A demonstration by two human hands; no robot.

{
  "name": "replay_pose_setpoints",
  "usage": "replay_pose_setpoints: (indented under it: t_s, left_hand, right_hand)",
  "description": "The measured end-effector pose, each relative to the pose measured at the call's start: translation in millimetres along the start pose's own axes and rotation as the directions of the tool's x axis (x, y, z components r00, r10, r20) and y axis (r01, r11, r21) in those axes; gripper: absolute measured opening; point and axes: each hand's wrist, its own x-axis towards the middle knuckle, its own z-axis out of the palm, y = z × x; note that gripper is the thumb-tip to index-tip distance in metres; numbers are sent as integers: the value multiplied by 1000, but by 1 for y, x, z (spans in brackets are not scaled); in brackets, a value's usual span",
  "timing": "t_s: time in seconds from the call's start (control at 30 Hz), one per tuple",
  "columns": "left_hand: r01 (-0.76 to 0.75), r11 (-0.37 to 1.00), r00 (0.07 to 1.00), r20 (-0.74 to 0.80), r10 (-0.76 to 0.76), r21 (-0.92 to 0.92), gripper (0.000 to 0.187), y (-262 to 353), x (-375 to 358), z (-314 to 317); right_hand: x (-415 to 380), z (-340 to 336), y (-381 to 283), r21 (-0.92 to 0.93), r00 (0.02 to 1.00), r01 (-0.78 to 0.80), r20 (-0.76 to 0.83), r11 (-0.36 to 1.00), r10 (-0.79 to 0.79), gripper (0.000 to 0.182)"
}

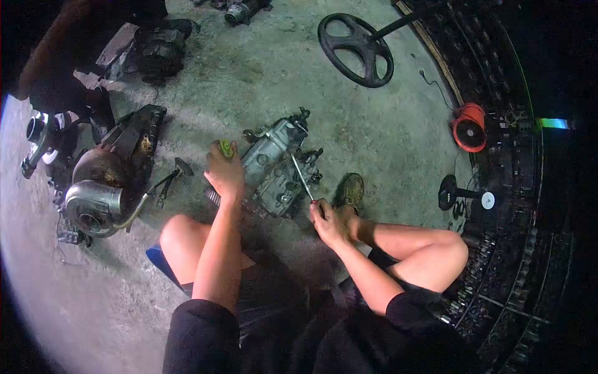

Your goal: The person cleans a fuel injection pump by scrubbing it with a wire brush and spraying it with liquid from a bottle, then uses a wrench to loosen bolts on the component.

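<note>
In the head view, reaches forward with the left hand (pixel 225 174), back upward, fingers curled around a yellow-green object (pixel 225 148). Grips a slim metal tool (pixel 301 177) in the right hand (pixel 328 225), angled toward the metal assembly (pixel 274 163) lying ahead on the concrete floor (pixel 249 68).

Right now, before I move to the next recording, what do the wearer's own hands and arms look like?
The left hand and right hand are bare, without gloves. Both forearms are uncovered, with no watch or bracelet visible. Plain black short sleeves end around the elbows, with no marking visible on them.
</note>
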Motion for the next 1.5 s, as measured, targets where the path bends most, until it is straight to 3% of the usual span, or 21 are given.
replay_pose_setpoints:
  t_s: [0.13,0.23,0.27,0.3,0.4,0.47,0.53,0.6,0.73,0.87,0.93,0.97,1.0,1.03,1.07,1.1,1.17,1.27,1.37,1.43,1.5]
  left_hand:
    - [-13,999,1000,5,13,49,45,-4,-4,2]
    - [-47,999,999,-6,47,20,45,3,0,1]
    - [-84,996,996,-37,83,-25,46,5,0,0]
    - [-121,991,991,-61,117,-61,46,4,-2,0]
    - [-32,930,987,136,87,-366,48,10,-1,-4]
    - [325,744,926,356,-125,-584,48,44,-12,-27]
    - [361,679,867,497,7,-639,53,42,-20,-32]
    - [379,700,832,555,29,-605,56,43,-40,-37]
    - [133,802,902,406,145,-583,62,108,-75,-81]
    - [297,624,940,334,-61,-723,71,127,-92,-93]
    - [559,392,819,561,-122,-730,73,107,-108,-106]
    - [488,526,847,524,-91,-697,66,97,-150,-103]
    - [244,892,818,574,21,-380,51,70,-184,-94]
    - [-152,988,777,615,133,-22,38,44,-217,-84]
    - [-227,910,626,767,-137,348,32,50,-249,-79]
    - [-368,851,438,877,-198,375,31,90,-274,-93]
    - [-504,791,286,931,-226,347,30,-18,-310,-25]
    - [-682,727,229,922,312,-77,30,-63,-322,2]
    - [-389,920,73,997,-28,55,32,49,-283,-23]
    - [-379,925,222,970,100,-8,30,1,-294,-5]
    - [-260,965,183,979,93,-43,27,9,-286,2]
  right_hand:
    - [2,11,-53,553,941,-315,288,771,177,16]
    - [3,7,-88,722,898,-424,415,546,149,21]
    - [5,3,-92,756,896,-415,435,505,85,34]
    - [8,-2,-99,766,897,-405,440,498,53,36]
    - [16,-18,-107,815,887,-339,443,469,-129,42]
    - [21,-26,-118,841,914,-278,380,464,-141,41]
    - [26,-37,-124,853,899,-261,385,453,-209,41]
    - [34,-43,-131,857,825,-285,448,429,-346,40]
    - [44,-47,-142,806,647,-342,575,483,-501,36]
    - [56,-50,-150,825,635,-398,564,402,-528,30]
    - [58,-50,-151,804,600,-394,592,444,-538,27]
    - [71,-56,-160,801,561,-384,597,458,-573,25]
    - [78,-53,-156,824,586,-344,562,450,-583,26]
    - [84,-55,-155,815,588,-324,572,481,-572,26]
    - [90,-58,-154,803,590,-300,580,515,-562,26]
    - [94,-62,-156,793,595,-268,583,547,-553,26]
    - [95,-79,-164,811,620,-142,520,567,-587,24]
    - [113,-63,-149,815,648,19,431,579,-628,23]
    - [111,-70,-150,822,645,-23,447,569,-620,25]
    - [109,-73,-150,821,682,33,399,571,-613,26]
    - [114,-75,-140,780,691,127,373,612,-619,27]
